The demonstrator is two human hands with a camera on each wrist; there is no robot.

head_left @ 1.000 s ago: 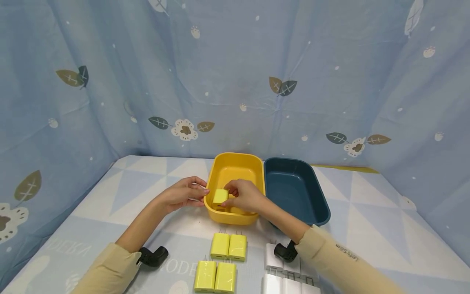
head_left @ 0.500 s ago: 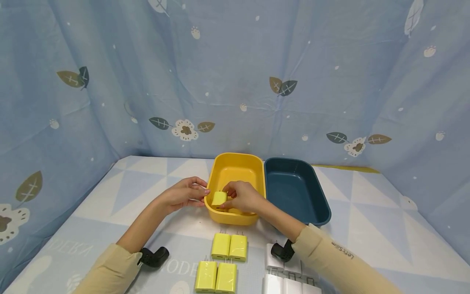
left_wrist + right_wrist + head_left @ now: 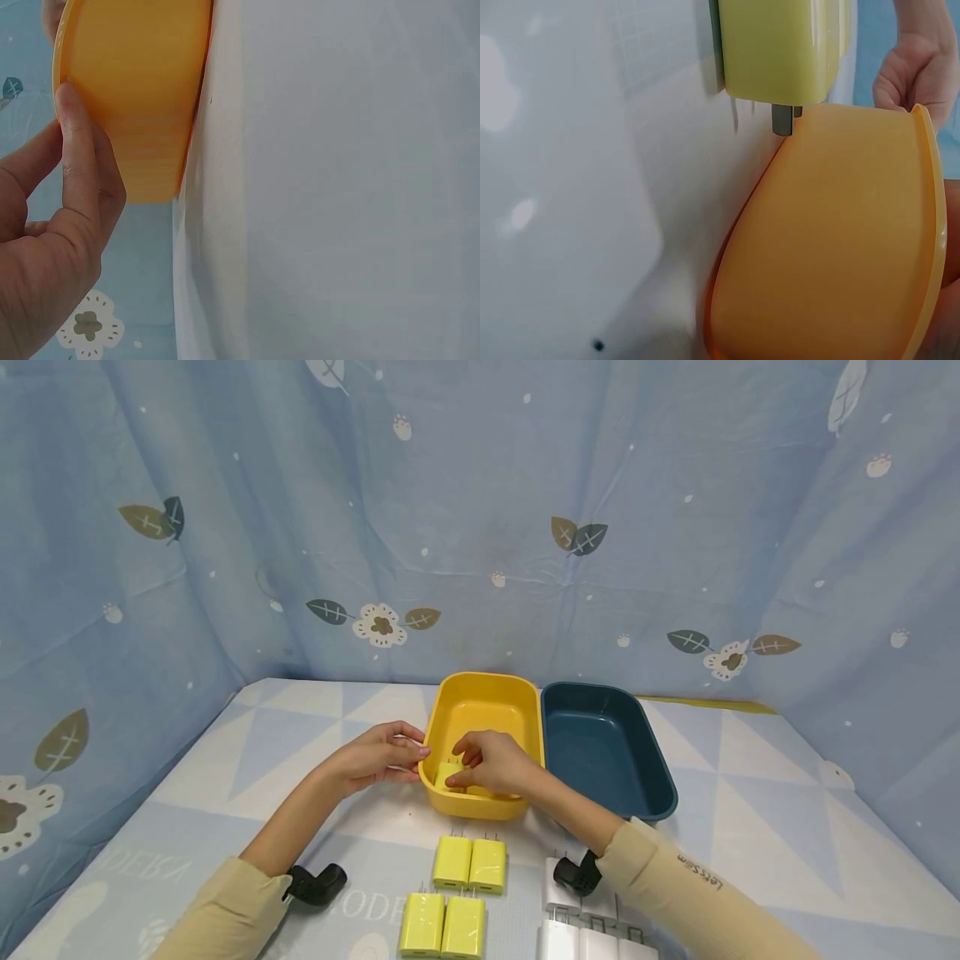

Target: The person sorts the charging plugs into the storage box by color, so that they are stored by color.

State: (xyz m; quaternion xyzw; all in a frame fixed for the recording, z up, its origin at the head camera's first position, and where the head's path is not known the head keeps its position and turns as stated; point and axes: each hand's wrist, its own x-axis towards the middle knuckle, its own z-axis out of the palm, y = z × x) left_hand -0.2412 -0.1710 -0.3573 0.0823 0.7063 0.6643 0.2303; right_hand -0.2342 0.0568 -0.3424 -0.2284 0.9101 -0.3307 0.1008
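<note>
In the head view my left hand (image 3: pixel 378 753) pinches the left rim of a yellow plastic bin (image 3: pixel 491 683), thumb at the rim and fingers along the outer wall. My right hand (image 3: pixel 501 762) reaches inside the bin's near left part. A yellow USB wall charger (image 3: pixel 446 771) lies low there, prongs pointing away, partly hidden by the thumb. The right thumb and index finger stand apart beside and above it. Several more yellow chargers (image 3: pixel 463 927) stand in two rows in front of the bin; one charger (image 3: pixel 776 49) looms large in the right wrist view.
A dark blue bin (image 3: pixel 600 752) sits against the yellow bin's right side. White chargers (image 3: pixel 598 939) stand in rows at the front right, partly under the right forearm. A blue patterned curtain (image 3: pixel 480 527) hangs behind the cloth-covered table (image 3: pixel 300 718).
The right hand has lowered the yellow charger to the bin's bottom and its fingers have spread off it. The left hand has stayed on the rim.
</note>
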